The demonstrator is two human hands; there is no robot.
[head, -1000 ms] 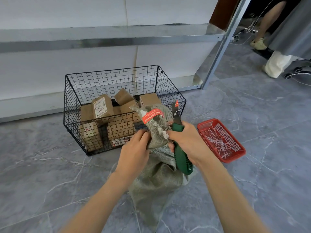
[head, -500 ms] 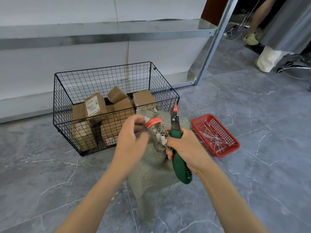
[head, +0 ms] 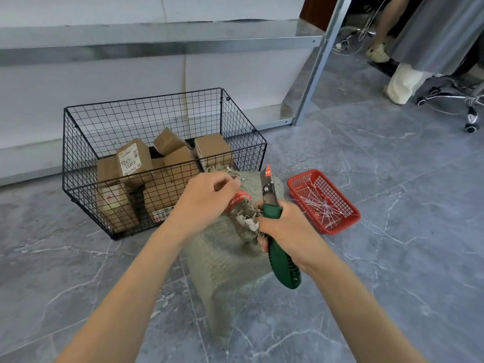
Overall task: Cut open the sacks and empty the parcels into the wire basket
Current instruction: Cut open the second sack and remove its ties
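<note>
L hand (head: 207, 197) pinching sack (head: 230, 258), R hand (head: 285, 229) gripping cutter (head: 275, 231)

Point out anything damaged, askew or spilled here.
The sack is frayed at its neck, with loose threads sticking out around its red band. The boxes in the wire basket lie tumbled at odd angles, not stacked. Nothing else stands out.

Wire basket (head: 243, 132): one. Cardboard parcels (head: 133, 159) inside: seven visible, maybe more hidden below. Sack (head: 230, 258): one. Red band (head: 238, 199) on sack neck: one. Cutter (head: 281, 258) with green handle: one. Red tray (head: 340, 227): one. White ties (head: 322, 205) in tray: many, tangled, not possible to count. Hands: two, left hand (head: 204, 203), right hand (head: 288, 226). Metal shelf (head: 157, 45): one. Shelf post (head: 317, 66), slanted: one. Chair base (head: 450, 94) with wheels, far right: one. Shoe (head: 377, 53) in back: one.
</note>
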